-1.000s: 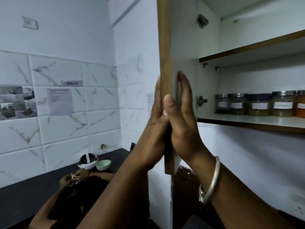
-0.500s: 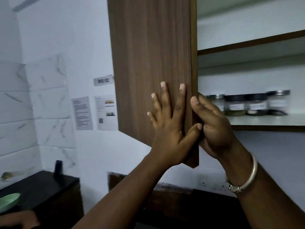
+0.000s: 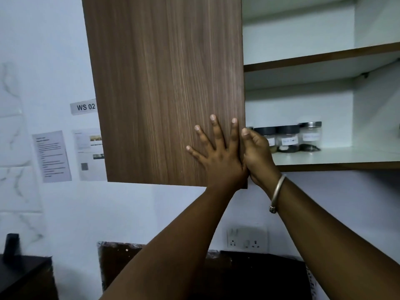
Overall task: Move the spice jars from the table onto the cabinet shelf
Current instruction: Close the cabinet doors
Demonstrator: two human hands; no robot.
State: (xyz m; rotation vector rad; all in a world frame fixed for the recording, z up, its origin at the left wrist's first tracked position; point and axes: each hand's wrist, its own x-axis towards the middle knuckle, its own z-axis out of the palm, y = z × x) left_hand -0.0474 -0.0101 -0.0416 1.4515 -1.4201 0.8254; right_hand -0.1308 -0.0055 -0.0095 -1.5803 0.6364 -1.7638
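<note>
— On the lower cabinet shelf (image 3: 346,156), far back and just right of the free edge of the cabinet door (image 3: 168,83), the spice jars (image 3: 289,137) stand in a row, lids on, white labels facing out. Any left to carry?

— None that I can see. The leftmost jar of the row is half hidden behind the right grip (image 3: 257,156), and neither grip carries a jar. The table (image 3: 23,276), dark at the near left corner, shows no jar on the part in view. So I'd judge the moving is done and the door is the step in hand.

— How is it held?

— The left grip (image 3: 216,156) lies flat on the wood face, fingers straight and spread, pressing near the free right edge. The right grip is curled round that edge, thumb in front, fingers behind and out of sight.

— So, to shut it well?

— Let the flat palm do the pushing. Slip the right fingers out from behind before the door meets the shelf front, or they could get nipped. Ease the last part rather than slam it, so the row doesn't rattle. Mind the bangle (image 3: 278,187) on the right wrist.

— And around?

— A "WS 02" label (image 3: 86,107) and printed sheets (image 3: 52,155) on the wall to the left, a socket (image 3: 246,238) below.
</note>
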